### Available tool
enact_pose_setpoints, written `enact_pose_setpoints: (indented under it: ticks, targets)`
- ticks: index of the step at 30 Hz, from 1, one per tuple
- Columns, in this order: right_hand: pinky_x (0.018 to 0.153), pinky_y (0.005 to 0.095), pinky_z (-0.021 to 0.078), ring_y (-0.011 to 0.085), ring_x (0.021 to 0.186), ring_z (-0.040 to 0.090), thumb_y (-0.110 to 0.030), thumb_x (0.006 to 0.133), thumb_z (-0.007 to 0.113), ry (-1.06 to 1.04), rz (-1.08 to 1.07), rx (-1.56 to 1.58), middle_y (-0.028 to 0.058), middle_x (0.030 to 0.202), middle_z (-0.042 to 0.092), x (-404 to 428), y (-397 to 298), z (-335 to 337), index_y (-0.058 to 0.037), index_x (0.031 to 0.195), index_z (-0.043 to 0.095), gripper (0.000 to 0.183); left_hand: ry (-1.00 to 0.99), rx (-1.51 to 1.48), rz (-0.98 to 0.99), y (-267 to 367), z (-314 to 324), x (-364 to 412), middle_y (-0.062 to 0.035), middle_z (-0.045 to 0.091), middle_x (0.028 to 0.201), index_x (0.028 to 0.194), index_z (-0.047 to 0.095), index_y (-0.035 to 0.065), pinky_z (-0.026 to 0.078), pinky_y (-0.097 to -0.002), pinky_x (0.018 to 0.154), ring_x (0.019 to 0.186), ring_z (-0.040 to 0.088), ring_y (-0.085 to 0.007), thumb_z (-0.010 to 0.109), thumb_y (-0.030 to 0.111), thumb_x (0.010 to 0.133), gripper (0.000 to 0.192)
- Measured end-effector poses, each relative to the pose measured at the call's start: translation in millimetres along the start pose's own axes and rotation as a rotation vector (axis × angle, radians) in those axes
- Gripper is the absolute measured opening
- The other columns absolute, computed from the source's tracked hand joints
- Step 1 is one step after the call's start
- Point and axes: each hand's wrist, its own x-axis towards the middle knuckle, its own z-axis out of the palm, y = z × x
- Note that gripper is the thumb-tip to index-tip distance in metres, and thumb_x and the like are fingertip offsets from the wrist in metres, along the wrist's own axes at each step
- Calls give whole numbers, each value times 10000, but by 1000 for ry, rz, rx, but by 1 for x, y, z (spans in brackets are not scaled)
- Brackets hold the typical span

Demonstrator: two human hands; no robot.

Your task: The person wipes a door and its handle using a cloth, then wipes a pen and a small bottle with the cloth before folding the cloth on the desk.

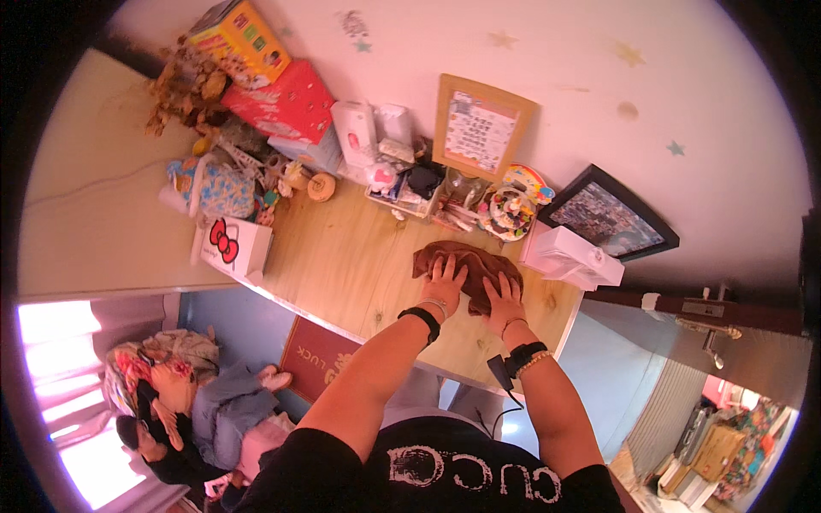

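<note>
A crumpled brown cloth [482,256] lies on the light wooden tabletop [340,256]. My left hand [444,285] rests on its left part with the fingers apart. On the cloth's right part lies my right hand [505,301], its fingers also spread. Both palms face down, and neither hand visibly grips a fold. Some of the cloth is hidden beneath the hands. A black band circles each of my wrists, and a black cable hangs from the right one.
Along the wall stand an open bin of small items [404,202], a toy cake [510,208], a wooden frame [442,144], a black frame [664,237] and a pink-white box [571,256]. A white box with a red bow [234,247] sits left. A person [173,442] is at lower left.
</note>
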Motion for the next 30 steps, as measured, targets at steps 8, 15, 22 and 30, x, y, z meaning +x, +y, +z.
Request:
enact_pose_setpoints:
  ticks: [8,15,22,30]
  targets:
    - [1009,490,289,370,1286,203,-190,684,663,105,-180,-11,84,1420,213,-59,7,40,-244,1313,381,691,131,-20,146,-7,46,-68,-146,323,1355,1281,440,187,414,-448,888,1215,344,-342,492,154,806,478]
    - [969,473,337,355,1195,334,-85,658,597,221,-339,-33,77,1280,386,-119,18,81,-216,1136,535,499,73,-87,343,-13,84,-129,-119,410,1234,1197,512,171,457,-405,826,1114,424,-301,487,143,789,409]
    - [932,410,387,336,1082,402,-55,573,654,194,-384,138,89,1089,473,-68,12,42,-147,1007,576,451,173,-172,431,-36,85,-86,-71,500,938,884,565,127,482,-384,693,929,501,-263,484,155,774,139]
    - [995,414,331,356,1142,369,-54,618,666,230,-260,239,114,1206,442,3,-37,24,-139,1103,546,507,354,-330,-16,-78,22,-42,-129,426,1178,1034,566,84,436,-409,859,1060,439,-321,547,43,708,329]
